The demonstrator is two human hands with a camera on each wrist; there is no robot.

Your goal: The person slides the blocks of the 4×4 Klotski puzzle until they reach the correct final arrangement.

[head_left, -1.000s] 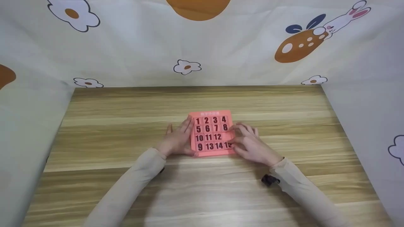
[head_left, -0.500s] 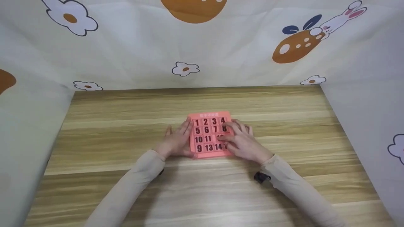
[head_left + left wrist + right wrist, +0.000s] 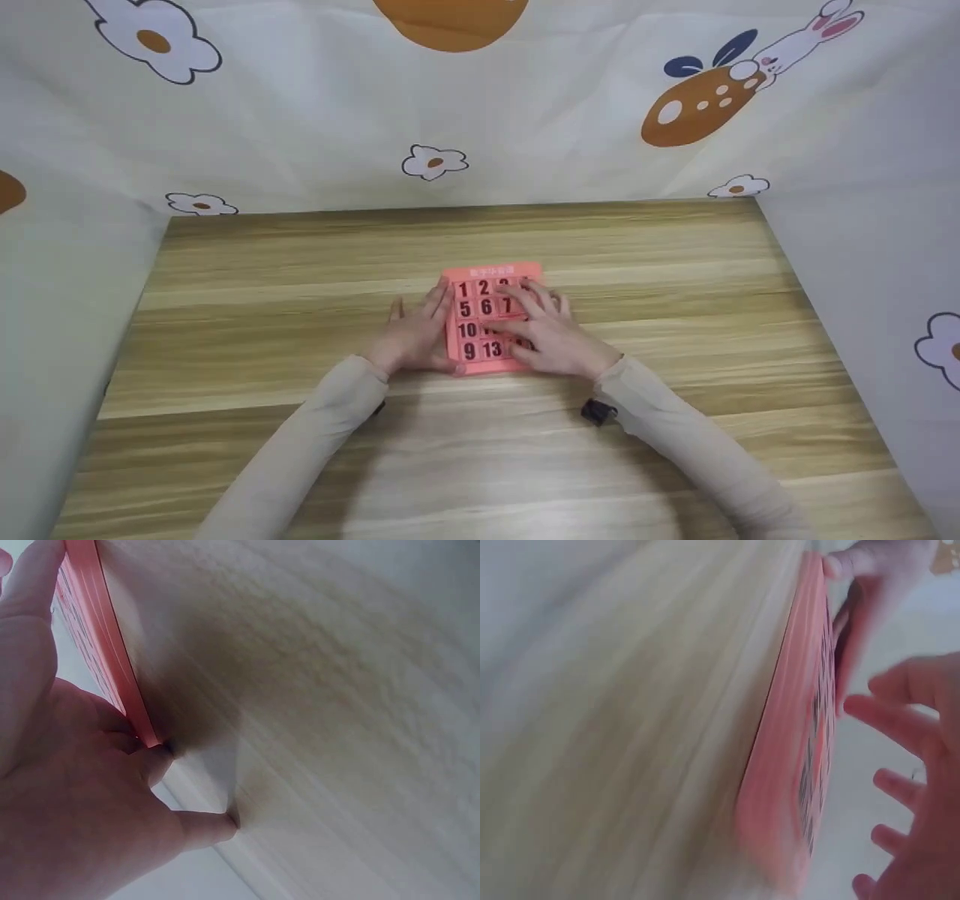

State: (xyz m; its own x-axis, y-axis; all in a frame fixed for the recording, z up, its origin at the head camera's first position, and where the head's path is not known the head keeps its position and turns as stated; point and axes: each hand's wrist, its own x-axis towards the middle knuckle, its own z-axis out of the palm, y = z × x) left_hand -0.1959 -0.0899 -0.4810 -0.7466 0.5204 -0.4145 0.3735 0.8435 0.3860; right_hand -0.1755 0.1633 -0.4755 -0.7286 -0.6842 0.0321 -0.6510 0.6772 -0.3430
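A pink sliding number puzzle (image 3: 472, 319) lies flat on the table, black numbers on its square tiles. Along its left side my left hand (image 3: 416, 337) grips the frame, thumb at the near left corner and fingers up the edge. The left wrist view shows the puzzle's side edge (image 3: 112, 637) between thumb and fingers, one finger reaching down to the table. My right hand (image 3: 559, 341) is over the right half with fingers spread, covering several tiles. In the right wrist view its fingers (image 3: 892, 724) are near the tiled face; whether they touch a tile I cannot tell.
The wood-grain table (image 3: 315, 262) extends around the puzzle on every side. Pale cloth walls (image 3: 315, 112) printed with flowers, a rabbit and orange shapes rise at the back and both sides. A small black device (image 3: 598, 412) hangs under the right wrist.
My right hand has moved left from the puzzle's right edge across its tiles, hiding more numbers. The left hand stays at the left edge. The head view has shifted slightly.
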